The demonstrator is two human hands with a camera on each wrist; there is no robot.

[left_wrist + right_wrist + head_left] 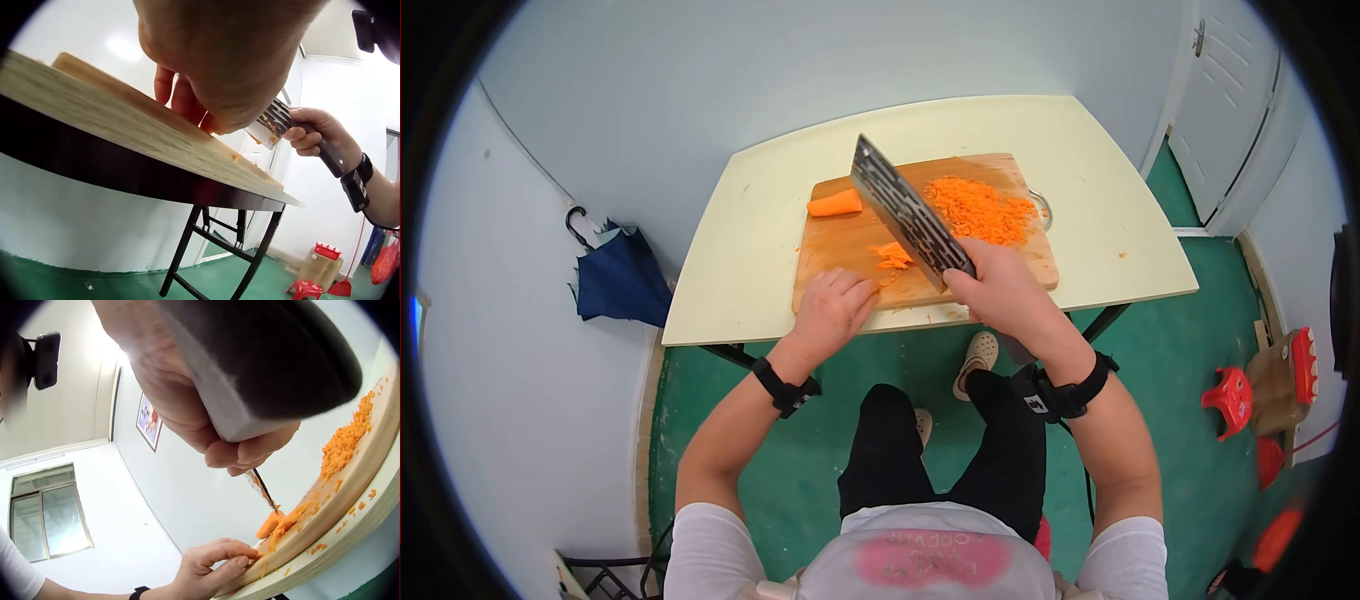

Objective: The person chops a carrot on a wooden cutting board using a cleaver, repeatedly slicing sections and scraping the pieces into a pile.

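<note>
My right hand (1005, 290) grips the dark handle of a cleaver (908, 215), whose patterned blade is raised at a slant over a wooden cutting board (825, 250). Bits of carrot cling to the blade in the left wrist view. My left hand (835, 305) rests at the board's front left edge, its fingertips down on the wood beside some carrot strips (892, 257). Finely chopped carrot (980, 208) is heaped on the board's right half. A larger carrot piece (835, 204) lies at the back left. In the right wrist view the cleaver's handle (269, 356) looms close.
The board sits on a pale table (750, 240) with its back edge by the wall. A metal ring handle (1043, 208) juts from the board's right side. Scraps lie near the board. A blue umbrella (622, 275) hangs at left; a red stool (1228, 402) stands at right.
</note>
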